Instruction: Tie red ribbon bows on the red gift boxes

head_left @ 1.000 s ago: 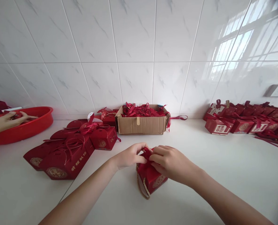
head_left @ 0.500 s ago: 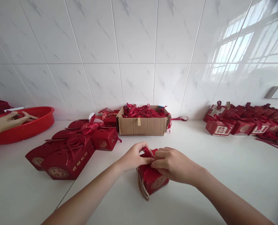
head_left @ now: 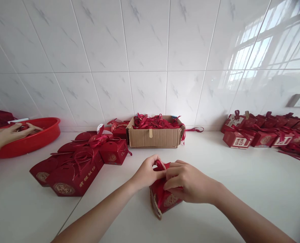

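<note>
On smooth white counter (head_left: 203, 222), under left hand (head_left: 146, 172) and right hand (head_left: 191, 184): red card box (head_left: 162, 196), twisted cord (head_left: 155, 204), round gold print (head_left: 171, 201). Holding glossy ribbon (head_left: 160, 164) in narrowed left fingers (head_left: 161, 174); right fingers (head_left: 174, 171) bunched at box top, cannot tell on what. Behind: ribbed cardboard carton (head_left: 160, 139), crinkled ribbons (head_left: 152, 122) heaped inside.

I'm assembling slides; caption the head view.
Left hand and right hand at the red ribbon atop a red box, near a carton of ribbons.
</note>
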